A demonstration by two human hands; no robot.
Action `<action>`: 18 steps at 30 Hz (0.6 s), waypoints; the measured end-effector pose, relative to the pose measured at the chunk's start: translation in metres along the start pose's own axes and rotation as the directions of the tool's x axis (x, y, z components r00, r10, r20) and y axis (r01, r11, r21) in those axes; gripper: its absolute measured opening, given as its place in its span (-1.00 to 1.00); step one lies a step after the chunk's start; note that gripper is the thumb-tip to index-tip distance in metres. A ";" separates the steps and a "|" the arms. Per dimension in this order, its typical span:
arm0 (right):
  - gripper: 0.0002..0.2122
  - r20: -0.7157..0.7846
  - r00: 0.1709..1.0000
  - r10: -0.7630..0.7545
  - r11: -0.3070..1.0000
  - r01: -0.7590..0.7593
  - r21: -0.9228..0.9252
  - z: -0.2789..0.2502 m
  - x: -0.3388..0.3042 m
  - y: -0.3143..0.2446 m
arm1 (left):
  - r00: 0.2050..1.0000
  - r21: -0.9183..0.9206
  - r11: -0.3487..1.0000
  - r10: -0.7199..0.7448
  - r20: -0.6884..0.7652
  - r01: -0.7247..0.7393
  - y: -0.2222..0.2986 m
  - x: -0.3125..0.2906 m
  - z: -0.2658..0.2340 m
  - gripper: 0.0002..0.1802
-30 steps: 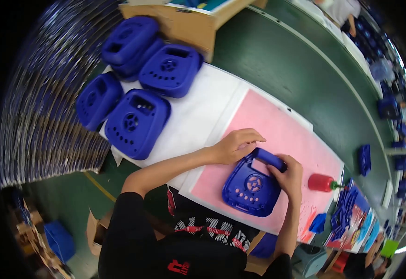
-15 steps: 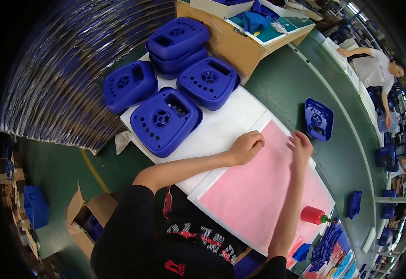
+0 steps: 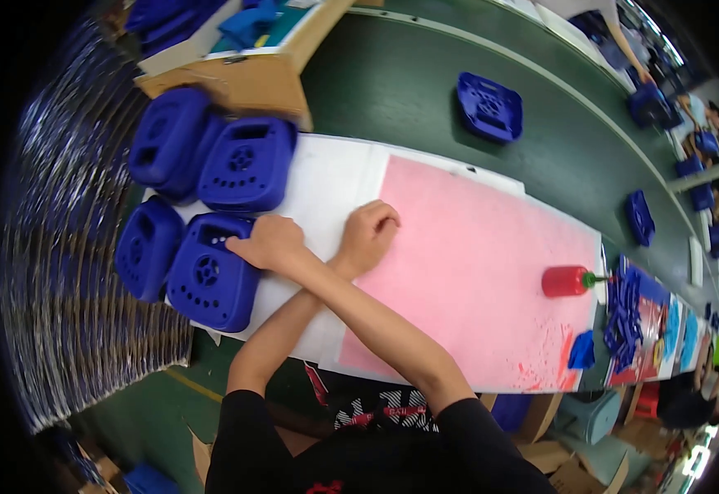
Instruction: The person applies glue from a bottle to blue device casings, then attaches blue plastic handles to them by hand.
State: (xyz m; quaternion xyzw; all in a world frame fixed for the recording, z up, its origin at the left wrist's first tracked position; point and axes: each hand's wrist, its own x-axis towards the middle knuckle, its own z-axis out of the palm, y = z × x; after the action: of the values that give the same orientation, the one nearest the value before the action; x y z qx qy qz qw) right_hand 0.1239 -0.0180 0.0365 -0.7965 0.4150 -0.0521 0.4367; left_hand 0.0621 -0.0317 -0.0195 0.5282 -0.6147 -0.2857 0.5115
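Observation:
My right hand reaches left across my other arm and grips the upper right edge of a blue plastic housing, which has a round grille, a row of holes and a rectangular opening. The thumb lies at that opening; the other fingers are mostly hidden. Over the left border of the pink sheet, my left hand is loosely curled, with nothing visible in it. Similar housings surround the gripped one: one to its left, one behind, and a stack at the back left.
A red bottle with a green nozzle lies on the pink sheet's right side, near blue parts. Beyond the table, a green conveyor carries a blue shell. A wooden box stands behind the housings, wrapped stacks at left.
My right hand has swung left from the pink sheet to the housing, crossing over my left arm. My left hand stays curled. The view has turned, shifting everything within it.

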 end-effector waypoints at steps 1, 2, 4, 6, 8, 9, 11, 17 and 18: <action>-0.36 -0.021 1.000 0.020 1.000 -0.019 0.010 -0.003 0.001 0.001 | 0.999 -0.017 0.999 -0.039 0.021 0.039 0.003 0.004 -0.001 -0.94; -0.39 0.000 1.000 0.025 1.000 -0.025 0.017 -0.005 0.002 0.002 | 0.998 -0.026 0.999 -0.031 0.046 0.032 0.005 0.005 0.001 -0.94; -0.42 0.055 0.998 0.025 1.000 -0.024 -0.007 -0.007 0.001 0.007 | 0.998 0.011 0.998 -0.055 0.035 0.054 0.007 0.003 0.006 -0.94; -0.42 0.020 0.999 0.034 0.999 -0.035 0.024 -0.004 -0.001 0.011 | 0.998 0.054 0.998 0.012 0.062 -0.015 0.002 0.002 0.010 -0.94; -0.43 0.000 1.000 0.031 0.997 -0.031 0.068 0.000 -0.004 0.007 | 0.996 0.119 0.990 0.068 0.059 -0.075 0.000 0.000 0.005 -0.94; -0.43 -0.001 0.999 0.040 0.996 -0.040 0.086 0.000 -0.005 0.006 | 0.994 0.107 0.991 0.078 0.076 -0.086 0.000 0.000 0.004 -0.94; -0.43 0.012 0.999 0.035 0.992 -0.036 0.118 -0.002 -0.012 0.010 | 0.996 0.182 0.981 0.050 0.074 -0.063 -0.001 -0.002 0.001 -0.94; -0.36 -0.067 0.995 0.070 0.973 -0.053 0.224 0.003 -0.029 0.023 | 0.993 0.217 0.973 0.056 0.103 -0.077 0.007 -0.001 0.007 -0.95; -0.36 -0.057 0.997 0.060 0.973 -0.045 0.225 0.004 -0.031 0.025 | 0.991 0.210 0.972 0.085 0.106 -0.106 0.007 -0.002 0.008 -0.95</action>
State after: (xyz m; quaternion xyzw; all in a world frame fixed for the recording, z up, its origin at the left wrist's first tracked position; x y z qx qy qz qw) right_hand 0.0901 -0.0006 0.0242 -0.7291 0.4411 -0.1122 0.5112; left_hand 0.0520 -0.0295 -0.0159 0.5357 -0.6906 -0.2177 0.4344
